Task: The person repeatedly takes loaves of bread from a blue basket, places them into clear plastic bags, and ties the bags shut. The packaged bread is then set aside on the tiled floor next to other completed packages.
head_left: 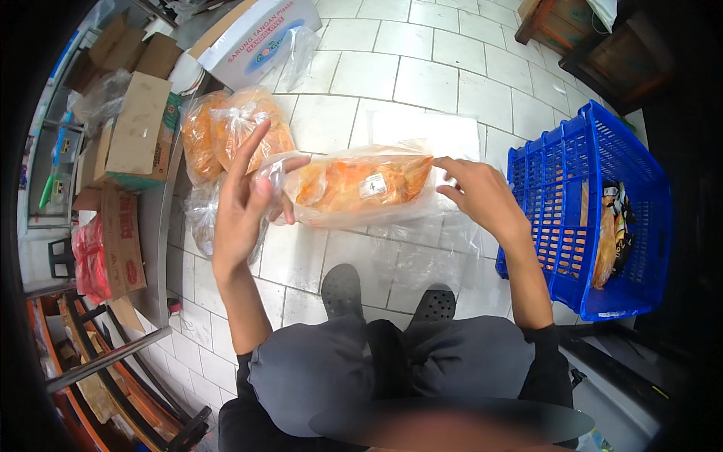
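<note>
A long clear plastic bag [361, 179] of orange food pieces lies crosswise before me, with a small white numbered label [372, 186] on it. At its left end is my left hand [245, 198], index finger raised and the other fingers spread by the loose plastic; whether they pinch the film is unclear. My right hand [474, 189] reaches to the bag's other end, index fingertip at its corner and thumb apart. Beneath and beside the bag are flat clear plastic sheets [418, 254] and a white sheet [452, 133].
Filled orange bags [257, 135] stand at the left near a glove carton [260, 42]. A blue plastic crate [587, 124] with packets inside stands at the right. Cardboard boxes [138, 121] sit on a metal shelf [151, 226]. My shoes [342, 288] rest on the white tiles [367, 62].
</note>
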A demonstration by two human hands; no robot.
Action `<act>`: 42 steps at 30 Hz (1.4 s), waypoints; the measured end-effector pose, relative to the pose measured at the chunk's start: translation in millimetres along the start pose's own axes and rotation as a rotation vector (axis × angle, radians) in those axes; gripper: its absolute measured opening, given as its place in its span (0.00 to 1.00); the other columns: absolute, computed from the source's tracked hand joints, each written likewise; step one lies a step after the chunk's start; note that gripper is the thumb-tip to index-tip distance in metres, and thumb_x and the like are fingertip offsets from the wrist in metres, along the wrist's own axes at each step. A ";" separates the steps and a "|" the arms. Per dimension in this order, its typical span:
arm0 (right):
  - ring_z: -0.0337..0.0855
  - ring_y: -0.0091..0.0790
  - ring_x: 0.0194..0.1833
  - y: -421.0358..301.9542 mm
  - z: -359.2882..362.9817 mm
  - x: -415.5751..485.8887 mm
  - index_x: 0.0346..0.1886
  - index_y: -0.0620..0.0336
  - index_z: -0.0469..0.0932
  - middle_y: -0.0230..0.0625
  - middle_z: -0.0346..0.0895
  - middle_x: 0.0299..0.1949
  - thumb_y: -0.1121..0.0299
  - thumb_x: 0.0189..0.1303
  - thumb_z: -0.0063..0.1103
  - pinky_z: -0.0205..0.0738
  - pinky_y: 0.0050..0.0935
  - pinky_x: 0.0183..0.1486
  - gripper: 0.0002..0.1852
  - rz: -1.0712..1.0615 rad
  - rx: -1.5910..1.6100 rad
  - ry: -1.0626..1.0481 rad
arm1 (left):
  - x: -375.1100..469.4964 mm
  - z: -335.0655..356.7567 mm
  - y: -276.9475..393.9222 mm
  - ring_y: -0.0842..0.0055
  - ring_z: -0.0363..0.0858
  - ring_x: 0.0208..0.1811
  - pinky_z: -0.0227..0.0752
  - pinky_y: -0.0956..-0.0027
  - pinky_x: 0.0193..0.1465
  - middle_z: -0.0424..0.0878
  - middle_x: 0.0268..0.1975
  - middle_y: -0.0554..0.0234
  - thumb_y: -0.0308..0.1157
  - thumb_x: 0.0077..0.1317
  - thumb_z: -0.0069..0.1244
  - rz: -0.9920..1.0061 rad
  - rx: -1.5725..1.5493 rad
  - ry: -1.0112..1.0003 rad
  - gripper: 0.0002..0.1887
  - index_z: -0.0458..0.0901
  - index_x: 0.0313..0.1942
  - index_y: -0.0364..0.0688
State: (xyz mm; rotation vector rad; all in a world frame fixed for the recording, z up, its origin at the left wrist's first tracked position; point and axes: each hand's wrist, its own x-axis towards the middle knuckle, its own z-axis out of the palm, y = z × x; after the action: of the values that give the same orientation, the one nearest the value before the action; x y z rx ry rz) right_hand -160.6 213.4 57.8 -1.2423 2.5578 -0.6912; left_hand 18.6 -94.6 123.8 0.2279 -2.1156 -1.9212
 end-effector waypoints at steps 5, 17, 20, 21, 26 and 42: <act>0.86 0.45 0.51 18.0 -16.9 -35.1 0.60 0.58 0.77 0.40 0.84 0.53 0.63 0.49 0.82 0.81 0.40 0.54 0.34 -0.205 0.284 0.583 | -26.0 -36.4 -27.0 0.66 0.88 0.47 0.81 0.65 0.54 0.87 0.53 0.40 0.63 0.59 0.65 -0.022 0.132 0.146 0.58 0.54 0.79 0.39; 0.68 0.46 0.72 70.9 144.9 130.8 0.56 0.58 0.76 0.50 0.70 0.69 0.59 0.64 0.70 0.61 0.46 0.75 0.22 0.096 1.171 0.313 | 98.8 29.5 -238.8 0.61 0.69 0.68 0.58 0.59 0.76 0.74 0.64 0.49 0.53 0.70 0.57 0.049 0.108 0.013 0.30 0.79 0.57 0.34; 0.80 0.36 0.58 43.7 148.6 126.3 0.49 0.56 0.77 0.37 0.81 0.54 0.65 0.74 0.59 0.73 0.38 0.64 0.08 0.338 1.772 0.477 | 84.3 43.2 -233.8 0.64 0.80 0.58 0.68 0.60 0.69 0.83 0.53 0.55 0.51 0.78 0.48 -0.189 -0.588 0.257 0.23 0.81 0.52 0.38; 0.84 0.33 0.53 34.3 148.0 117.7 0.48 0.55 0.76 0.32 0.83 0.49 0.66 0.76 0.56 0.77 0.34 0.59 0.06 0.530 1.859 0.567 | 72.9 42.4 -229.0 0.65 0.81 0.56 0.70 0.60 0.68 0.84 0.51 0.55 0.52 0.79 0.46 -0.300 -0.820 0.332 0.23 0.80 0.52 0.39; 0.77 0.19 0.40 -3.9 156.2 62.8 0.61 0.57 0.73 0.26 0.78 0.45 0.63 0.78 0.56 0.74 0.22 0.37 0.15 0.760 1.635 0.592 | 1.4 53.4 -209.1 0.63 0.83 0.54 0.76 0.61 0.62 0.82 0.54 0.52 0.53 0.82 0.38 -0.281 -0.644 0.427 0.22 0.76 0.52 0.42; 0.75 0.32 0.50 10.9 218.6 91.8 0.58 0.60 0.63 0.43 0.75 0.52 0.85 0.67 0.45 0.71 0.35 0.56 0.18 0.371 1.014 0.649 | 45.4 88.7 -231.9 0.65 0.72 0.70 0.64 0.59 0.73 0.77 0.69 0.48 0.48 0.85 0.26 -0.282 -0.526 0.635 0.29 0.54 0.77 0.42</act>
State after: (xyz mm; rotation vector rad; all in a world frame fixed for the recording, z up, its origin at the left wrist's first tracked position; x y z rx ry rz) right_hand -140.8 77.9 -136.1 -0.2052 2.1037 -2.1478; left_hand -67.0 -48.5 -109.1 0.9132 -1.1826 -2.1004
